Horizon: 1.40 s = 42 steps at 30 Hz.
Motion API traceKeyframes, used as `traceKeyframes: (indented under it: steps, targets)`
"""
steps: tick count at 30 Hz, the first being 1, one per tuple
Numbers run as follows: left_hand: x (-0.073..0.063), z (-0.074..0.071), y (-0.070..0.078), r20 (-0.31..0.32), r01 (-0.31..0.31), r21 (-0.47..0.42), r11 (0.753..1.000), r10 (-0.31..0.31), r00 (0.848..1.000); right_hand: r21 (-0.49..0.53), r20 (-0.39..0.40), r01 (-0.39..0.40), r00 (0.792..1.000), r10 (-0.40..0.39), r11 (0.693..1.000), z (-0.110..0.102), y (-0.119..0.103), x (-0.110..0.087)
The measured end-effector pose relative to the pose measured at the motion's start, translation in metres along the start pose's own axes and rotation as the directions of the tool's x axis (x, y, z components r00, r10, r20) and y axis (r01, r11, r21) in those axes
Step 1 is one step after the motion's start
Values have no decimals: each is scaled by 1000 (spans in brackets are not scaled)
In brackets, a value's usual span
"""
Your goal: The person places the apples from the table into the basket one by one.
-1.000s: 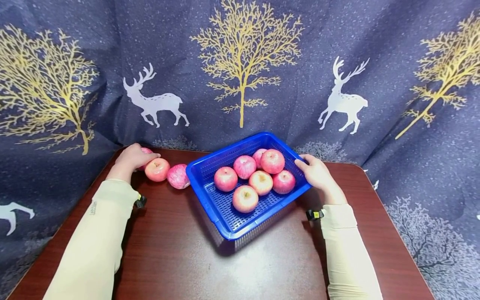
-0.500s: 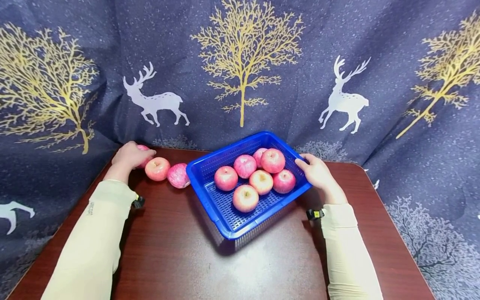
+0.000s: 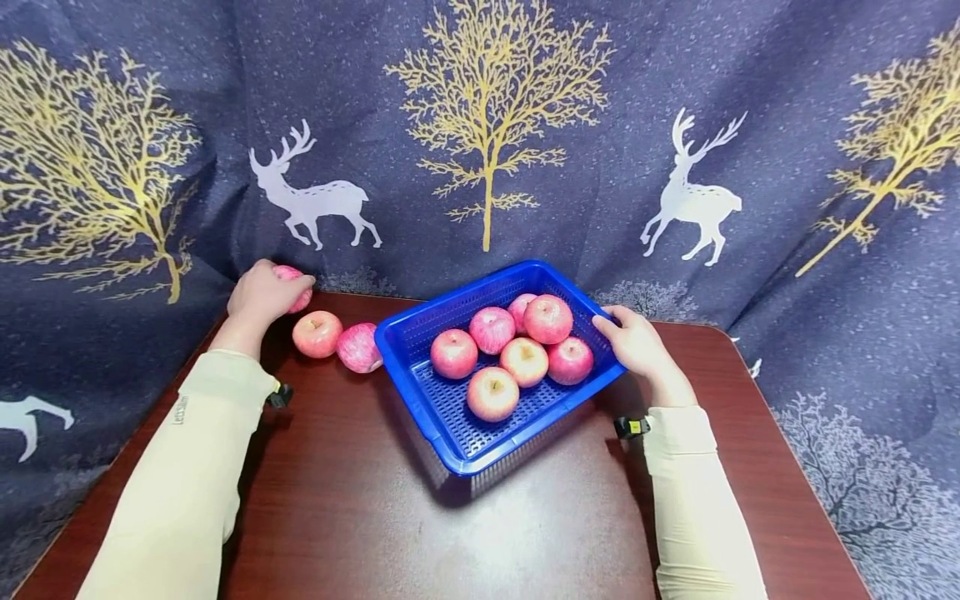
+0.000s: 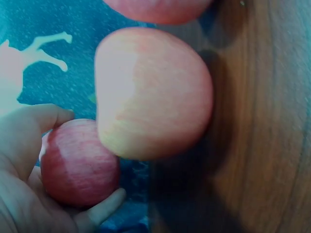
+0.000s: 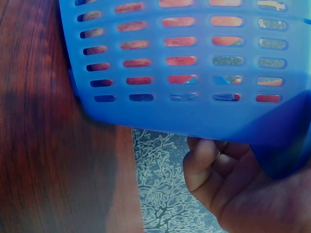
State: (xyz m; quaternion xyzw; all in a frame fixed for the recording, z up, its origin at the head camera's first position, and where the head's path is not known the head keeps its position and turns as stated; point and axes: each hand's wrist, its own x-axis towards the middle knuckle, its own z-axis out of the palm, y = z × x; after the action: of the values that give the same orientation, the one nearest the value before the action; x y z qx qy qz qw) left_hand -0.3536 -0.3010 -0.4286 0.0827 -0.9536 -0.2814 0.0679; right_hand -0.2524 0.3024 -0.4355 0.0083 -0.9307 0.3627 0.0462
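Note:
My left hand (image 3: 262, 292) grips a red apple (image 3: 295, 289) at the table's back left corner. In the left wrist view, thumb and fingers curl round that striped apple (image 4: 80, 162). Close to it a paler apple (image 3: 317, 334) sits on the table, with a pink-red apple (image 3: 359, 347) beside it, near the basket. My right hand (image 3: 637, 343) holds the right end of a blue plastic basket (image 3: 420, 421), thumb over the rim. Several apples, among them a yellowish one (image 3: 492, 394), lie inside. From the right wrist, curled fingers (image 5: 201, 162) show at the basket's edge.
The brown wooden table (image 3: 337, 500) ends at a dark blue curtain (image 3: 420, 167) printed with deer and golden trees. The basket stands at an angle across the table's middle, toward the back.
My left hand has moved up in the view with the apple, away from the paler one, and more of the held apple shows. The right hand and basket have kept their place.

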Motion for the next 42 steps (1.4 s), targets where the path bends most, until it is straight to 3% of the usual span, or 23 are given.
traceKeyframes:
  steps: [14, 27, 42]
  targets:
    - [-19, -13, 54, -87, -116, -153, 981, 103, 991, 27, 5, -15, 1000, 15, 1000, -1, -5, -3]
    - [-45, -17, 108, -97, -231, -241, 943, 213, 972, 22, 11, -20, 1000, 20, 1000, -1, -5, -3]
    - [-68, -2, 151, -108, -375, -272, 886, 360, 927, 25, 4, -23, 1000, 23, 999, 0, -1, -3]
